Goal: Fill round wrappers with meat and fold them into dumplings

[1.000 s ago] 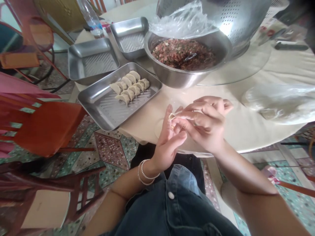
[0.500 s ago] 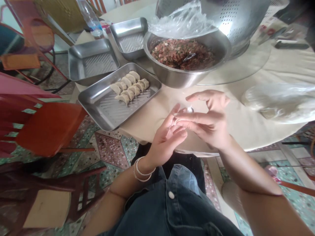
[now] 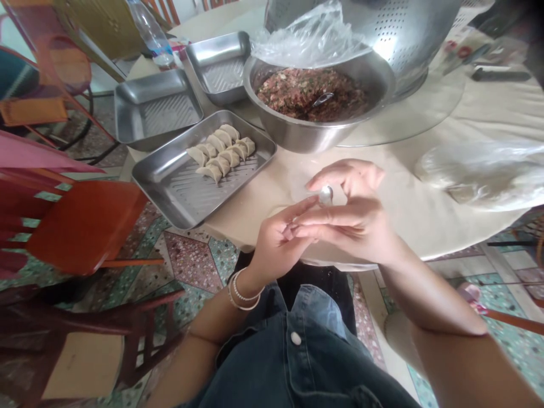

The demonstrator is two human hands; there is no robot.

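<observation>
My left hand (image 3: 276, 243) is closed in front of me, palm inward, its fingers curled against the fingertips of my right hand. What lies between them, if anything, is hidden. My right hand (image 3: 361, 218) has its fingers apart: the upper ones arch over the table while the lower ones reach straight into my left hand. A shiny spoon-like piece of metal (image 3: 326, 195) shows in the gap of the right hand, and I cannot tell whether the hand touches it. Folded dumplings (image 3: 221, 152) sit in two rows in a metal tray (image 3: 170, 195), left of my hands.
Beyond my hands stands a large steel bowl (image 3: 306, 136) of minced filling (image 3: 310, 93), with a plastic bag (image 3: 314, 42) over its rim. Two more metal trays (image 3: 155, 110) are at the back left. A filled clear bag (image 3: 480, 175) lies at right; a colander (image 3: 408, 34) stands behind.
My left hand has turned and curled its fingers closed around the right fingertips; its palm showed more before. My right hand has shifted slightly left.
</observation>
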